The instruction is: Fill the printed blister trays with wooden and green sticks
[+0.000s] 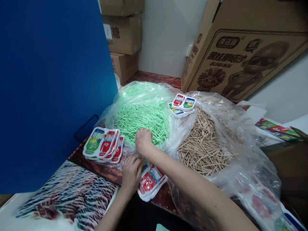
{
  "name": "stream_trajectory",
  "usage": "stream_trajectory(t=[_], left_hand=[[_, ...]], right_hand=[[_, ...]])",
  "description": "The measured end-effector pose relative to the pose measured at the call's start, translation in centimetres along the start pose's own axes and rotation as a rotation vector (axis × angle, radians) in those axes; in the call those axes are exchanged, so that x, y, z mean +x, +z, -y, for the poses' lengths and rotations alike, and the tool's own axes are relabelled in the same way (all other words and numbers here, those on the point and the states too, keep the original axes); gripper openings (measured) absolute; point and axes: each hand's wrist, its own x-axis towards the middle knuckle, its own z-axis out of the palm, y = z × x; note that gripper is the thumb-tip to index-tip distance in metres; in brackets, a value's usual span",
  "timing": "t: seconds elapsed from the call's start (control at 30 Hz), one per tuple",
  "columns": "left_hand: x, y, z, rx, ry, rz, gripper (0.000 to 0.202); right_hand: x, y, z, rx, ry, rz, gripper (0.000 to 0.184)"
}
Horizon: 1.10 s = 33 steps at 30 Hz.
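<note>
Green sticks (141,119) beyond both hands (143,140) (131,170)

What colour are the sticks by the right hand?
Light green sticks, by the right hand; the head view shows them best.

The right forearm (192,184), bare, reaches from the near right toward the far left, its hand (143,140) bent into a loose curl. The left forearm (114,210) rises from the near edge; its left hand (131,170) lies nearer, back up, fingers bent.
</note>
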Motion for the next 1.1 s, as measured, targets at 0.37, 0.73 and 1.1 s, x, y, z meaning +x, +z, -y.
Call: stream_trajectory(t=[0.37,0.73,1.1], left_hand=[[-0.1,-0.2,-0.3,0.008,-0.009,-0.015,0.018],[0.0,-0.6,-0.3,-0.102,-0.029,-0.108,0.016],[8.1,-1.2,-2.6,-1.116,-0.661,-0.297,0.022]], right_hand=[[0.2,-0.2,-2.2,0.082,-0.063,-0.054,0.027],[2.3,-2.2,-12.2,0.786,0.241,0.013,0.013],[-2.2,0.5,-14.0,1.89,0.33,0.241,0.011]])
